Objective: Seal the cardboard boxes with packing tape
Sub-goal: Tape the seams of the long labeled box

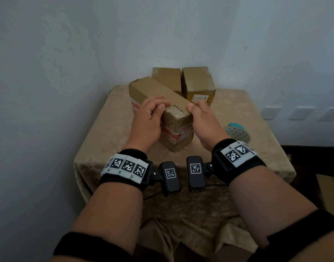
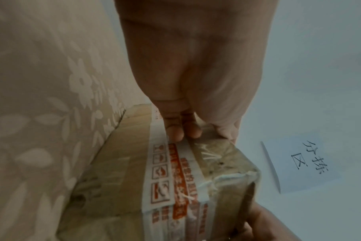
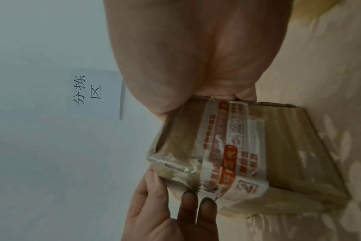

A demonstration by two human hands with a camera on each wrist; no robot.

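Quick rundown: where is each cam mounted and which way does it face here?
Head: worn on the head, faces forward and down at the table; both forearms, left hand and right hand grip the near cardboard box.
Left wrist: looks along the left hand at the box's printed tape.
Right wrist: looks along the right hand at the same box.
Shared: both wrist views show the handwritten wall note.

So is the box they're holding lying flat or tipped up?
Tipped up. The box leans at an angle, its near end raised off the table, with the left hand and right hand gripping that end.
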